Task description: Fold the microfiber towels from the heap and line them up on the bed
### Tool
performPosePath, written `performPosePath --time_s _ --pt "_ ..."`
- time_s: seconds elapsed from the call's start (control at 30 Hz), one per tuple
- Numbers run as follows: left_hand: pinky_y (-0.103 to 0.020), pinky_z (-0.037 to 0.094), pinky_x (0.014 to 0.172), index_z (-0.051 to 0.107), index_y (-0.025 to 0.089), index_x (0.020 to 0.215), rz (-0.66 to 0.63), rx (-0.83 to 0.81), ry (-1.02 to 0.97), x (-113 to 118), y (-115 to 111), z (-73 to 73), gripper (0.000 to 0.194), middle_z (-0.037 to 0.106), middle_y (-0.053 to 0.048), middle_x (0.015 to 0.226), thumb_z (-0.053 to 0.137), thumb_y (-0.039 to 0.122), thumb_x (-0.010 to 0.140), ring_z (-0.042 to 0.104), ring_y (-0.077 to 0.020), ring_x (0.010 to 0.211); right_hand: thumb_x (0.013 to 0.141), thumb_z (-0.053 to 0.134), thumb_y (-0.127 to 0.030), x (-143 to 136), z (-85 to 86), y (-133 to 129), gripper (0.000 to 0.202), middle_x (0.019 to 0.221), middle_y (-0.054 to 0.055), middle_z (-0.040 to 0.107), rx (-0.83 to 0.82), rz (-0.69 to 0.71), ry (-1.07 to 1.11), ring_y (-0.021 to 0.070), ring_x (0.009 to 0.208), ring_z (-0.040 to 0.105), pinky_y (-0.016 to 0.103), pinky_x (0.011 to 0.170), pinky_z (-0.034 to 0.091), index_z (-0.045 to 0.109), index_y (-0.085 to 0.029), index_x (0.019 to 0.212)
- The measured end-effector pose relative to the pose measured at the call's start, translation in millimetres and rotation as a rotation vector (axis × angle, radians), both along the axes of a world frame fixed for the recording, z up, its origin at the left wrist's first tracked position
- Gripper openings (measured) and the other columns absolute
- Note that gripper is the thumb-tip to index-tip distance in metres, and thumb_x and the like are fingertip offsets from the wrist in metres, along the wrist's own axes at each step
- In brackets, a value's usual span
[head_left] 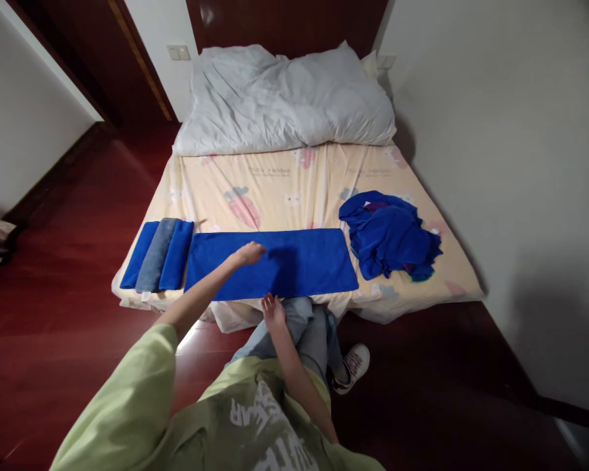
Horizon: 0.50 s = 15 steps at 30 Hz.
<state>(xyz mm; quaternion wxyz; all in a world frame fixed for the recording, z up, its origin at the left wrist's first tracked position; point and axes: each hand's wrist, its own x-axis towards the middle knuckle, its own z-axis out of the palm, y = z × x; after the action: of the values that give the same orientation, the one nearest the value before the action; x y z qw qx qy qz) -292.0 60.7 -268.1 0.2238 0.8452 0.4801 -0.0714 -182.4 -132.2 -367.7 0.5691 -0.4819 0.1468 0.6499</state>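
A blue towel lies spread flat in a long rectangle along the front of the bed. Above its left half is my left hand, its fingers curled together; whether anything is between them is too small to tell. My right hand rests at the towel's front edge near my knees, fingers apart and holding nothing. Left of the towel, two blue rolls lie with a grey-blue roll between them. A crumpled heap of blue cloths sits to the right, with bits of purple showing.
The bed has a cream sheet with carrot and rabbit prints. A bunched white quilt lies at its head. A wall runs along the right, and dark red floor shows at the left.
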Motion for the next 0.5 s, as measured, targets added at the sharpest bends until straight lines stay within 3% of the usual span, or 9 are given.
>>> performPosePath --time_s 0.07,0.17,0.33,0.5 --pt "-0.023 0.047 0.098 0.073 0.017 0.118 0.071 0.016 0.022 11.9 45.2 3.6 0.038 0.072 -0.010 0.122 0.046 0.009 0.092 0.067 -0.0194 0.113 0.096 0.052 -0.025 0.0 -2.2 1.3 0.019 0.073 -0.004 0.067 0.005 0.024 -0.024 0.0155 0.074 0.070 0.038 0.083 0.059 0.053 -0.025 0.077" --pt "-0.025 0.047 0.099 0.070 0.014 0.125 0.138 0.012 0.056 29.5 87.1 -7.6 0.038 0.070 -0.014 0.125 0.048 0.011 0.093 0.066 -0.0211 0.115 0.094 0.057 -0.032 0.6 -9.0 2.3 0.019 0.072 -0.006 0.067 0.021 0.071 -0.067 0.0166 0.075 0.069 0.040 0.083 0.058 0.052 -0.027 0.076" --pt "-0.027 0.047 0.100 0.067 0.016 0.129 0.193 -0.021 0.120 49.7 120.1 -41.5 0.041 0.066 -0.015 0.128 0.053 0.013 0.091 0.062 -0.0222 0.120 0.089 0.061 -0.039 2.1 -26.9 0.1 0.017 0.078 -0.008 0.070 0.033 0.095 -0.062 0.0178 0.079 0.070 0.044 0.086 0.057 0.053 -0.030 0.078" --pt "-0.037 0.050 0.097 0.071 0.014 0.123 0.220 -0.067 0.170 62.2 142.0 -56.6 0.037 0.066 -0.020 0.124 0.062 0.026 0.089 0.064 -0.0299 0.115 0.089 0.057 -0.039 2.4 -43.0 -3.5 0.014 0.083 -0.004 0.072 -0.012 0.044 -0.013 0.0161 0.080 0.071 0.041 0.088 0.058 0.055 -0.026 0.085"
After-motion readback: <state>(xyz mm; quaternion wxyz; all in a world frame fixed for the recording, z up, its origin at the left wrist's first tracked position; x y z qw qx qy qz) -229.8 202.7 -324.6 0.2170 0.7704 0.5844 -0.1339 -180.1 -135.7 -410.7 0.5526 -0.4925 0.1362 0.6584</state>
